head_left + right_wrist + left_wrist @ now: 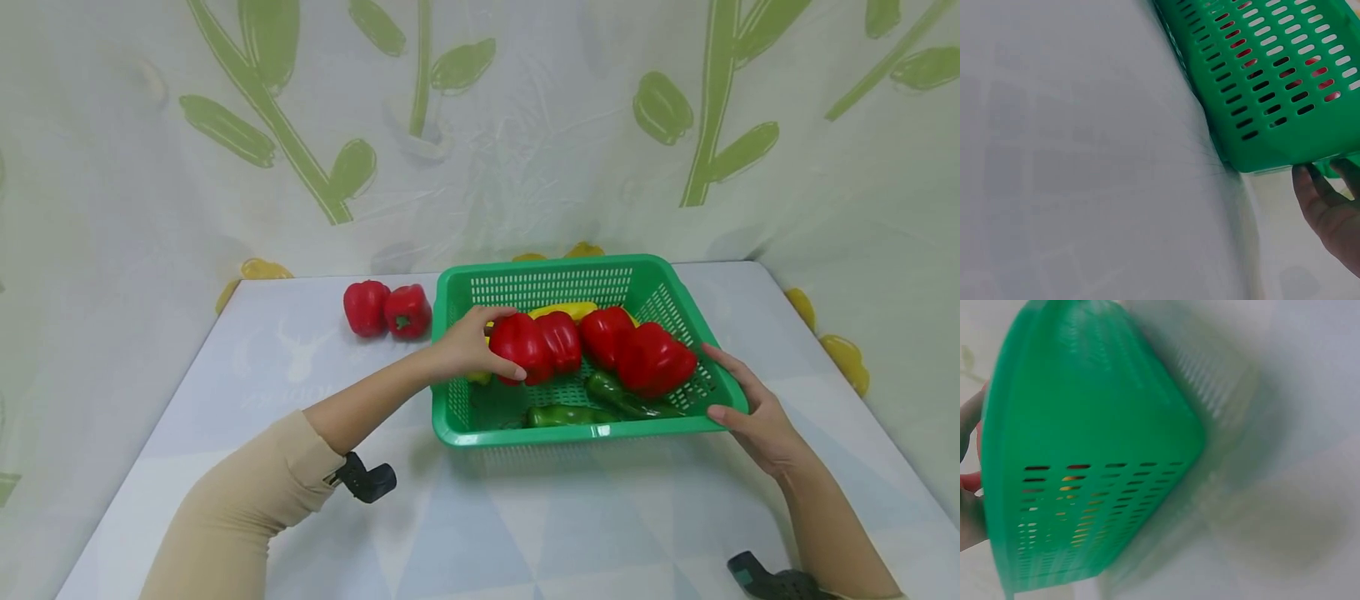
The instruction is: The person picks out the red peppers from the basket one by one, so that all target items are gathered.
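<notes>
In the head view a green plastic basket holds red bell peppers, green peppers and yellow ones. My left hand reaches over its left rim and grips a red bell pepper, thumb in front and fingers behind. Another red bell pepper lies right against it. At the basket's right end my right hand holds the rim, its thumb near the front corner. The right wrist view shows fingertips at the rim's edge. From the left wrist, the basket wall hides most of the left hand.
Two red bell peppers sit side by side on the white table, left of the basket. Inside the basket are two more red bell peppers, long green peppers and a yellow pepper. A leaf-patterned curtain hangs behind.
</notes>
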Available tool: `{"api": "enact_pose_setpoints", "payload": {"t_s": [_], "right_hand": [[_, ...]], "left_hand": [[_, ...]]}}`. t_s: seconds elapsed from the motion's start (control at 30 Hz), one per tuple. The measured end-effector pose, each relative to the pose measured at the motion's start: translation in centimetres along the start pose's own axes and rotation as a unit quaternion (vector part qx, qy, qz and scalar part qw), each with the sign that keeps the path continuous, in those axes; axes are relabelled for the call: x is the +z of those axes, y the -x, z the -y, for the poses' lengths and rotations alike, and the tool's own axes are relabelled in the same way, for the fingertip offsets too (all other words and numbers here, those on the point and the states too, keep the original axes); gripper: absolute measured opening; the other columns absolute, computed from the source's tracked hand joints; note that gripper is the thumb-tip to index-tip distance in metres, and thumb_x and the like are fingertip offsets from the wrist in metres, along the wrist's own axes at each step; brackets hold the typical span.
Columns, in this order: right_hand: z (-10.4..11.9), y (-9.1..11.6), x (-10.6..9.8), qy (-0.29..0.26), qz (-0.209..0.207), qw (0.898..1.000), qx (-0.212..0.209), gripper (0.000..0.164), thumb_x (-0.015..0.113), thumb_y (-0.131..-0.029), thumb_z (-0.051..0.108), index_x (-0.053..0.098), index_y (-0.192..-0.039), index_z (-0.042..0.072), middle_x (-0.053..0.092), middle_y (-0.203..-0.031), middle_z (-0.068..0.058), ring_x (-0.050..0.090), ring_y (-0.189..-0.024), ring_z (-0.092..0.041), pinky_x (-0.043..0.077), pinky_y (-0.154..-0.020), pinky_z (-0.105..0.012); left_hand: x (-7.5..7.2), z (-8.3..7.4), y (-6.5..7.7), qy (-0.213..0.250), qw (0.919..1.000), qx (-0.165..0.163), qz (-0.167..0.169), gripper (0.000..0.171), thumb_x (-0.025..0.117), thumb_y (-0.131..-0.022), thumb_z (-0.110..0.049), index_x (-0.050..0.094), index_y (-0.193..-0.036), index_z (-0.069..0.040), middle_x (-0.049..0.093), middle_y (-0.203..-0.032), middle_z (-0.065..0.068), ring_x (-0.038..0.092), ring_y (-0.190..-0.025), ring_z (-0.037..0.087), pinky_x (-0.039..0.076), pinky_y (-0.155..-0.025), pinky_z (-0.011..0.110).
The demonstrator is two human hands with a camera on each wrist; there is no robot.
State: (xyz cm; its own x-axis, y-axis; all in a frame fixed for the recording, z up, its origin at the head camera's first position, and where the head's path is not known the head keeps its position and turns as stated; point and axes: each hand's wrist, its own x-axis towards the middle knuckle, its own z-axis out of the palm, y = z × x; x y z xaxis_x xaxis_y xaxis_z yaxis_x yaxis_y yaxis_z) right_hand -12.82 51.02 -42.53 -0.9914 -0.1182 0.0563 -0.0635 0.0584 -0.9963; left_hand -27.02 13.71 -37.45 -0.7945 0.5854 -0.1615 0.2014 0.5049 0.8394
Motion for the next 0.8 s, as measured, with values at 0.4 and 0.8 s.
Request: {"api": "enact_pose_setpoints", "payload": {"t_s": [0.4,0.8], "right_hand": [[-0.1,0.0,0.0,0.002,-0.003,1.000,0.006,0.067,0.052,-0.092,0.001,0.027,-0.150,0.025,0.029,-0.140,0.010,0.044,-0.114,0.000,0.052,-0.082,-0.018],[0.0,0.0,0.0,0.005,0.003,1.000,-0.002,0.068,0.050,-0.092,0.000,0.026,-0.150,0.024,0.028,-0.142,0.012,0.042,-0.117,0.001,0.050,-0.084,-0.017]], "left_hand": [[-2.5,-0.4,1.5,0.013,0.9998,0.011,-0.010,0.085,0.084,-0.067,-0.026,0.041,-0.140,-0.023,0.040,-0.135,0.003,0.041,-0.122,0.024,0.057,-0.076,0.037],[-5.3,0.1,2.5,0.020,0.9990,0.011,-0.038,0.089,0.085,-0.066,-0.024,0.038,-0.142,-0.026,0.040,-0.136,0.003,0.039,-0.125,0.027,0.056,-0.080,0.041]]}}
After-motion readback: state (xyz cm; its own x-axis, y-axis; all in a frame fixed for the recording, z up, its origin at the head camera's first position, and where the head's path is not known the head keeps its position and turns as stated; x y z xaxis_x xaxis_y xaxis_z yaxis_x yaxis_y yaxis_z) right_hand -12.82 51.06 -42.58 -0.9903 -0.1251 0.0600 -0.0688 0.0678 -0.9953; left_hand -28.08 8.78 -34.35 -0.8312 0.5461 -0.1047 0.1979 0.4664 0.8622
